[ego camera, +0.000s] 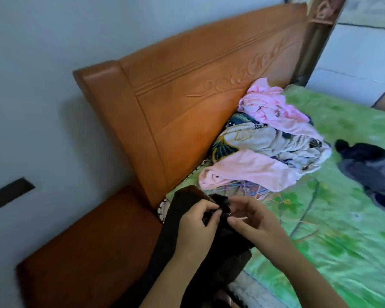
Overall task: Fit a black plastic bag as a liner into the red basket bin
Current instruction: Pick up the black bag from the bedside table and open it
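Left hand (198,221) grip pinched on black plastic bag (182,236) top | right hand (251,218) grip pinched opposite | bag hung lengthwise near bed's head corner | red basket bin unseen

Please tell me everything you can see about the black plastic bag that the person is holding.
The black plastic bag is thin, dark and slightly see-through, and looks brownish where light passes. It hangs bunched and unopened in front of the person, over the corner of the bed. The left hand and the right hand both pinch its crumpled top edge between their fingertips. Its lower part drops out of view. No bin is visible.
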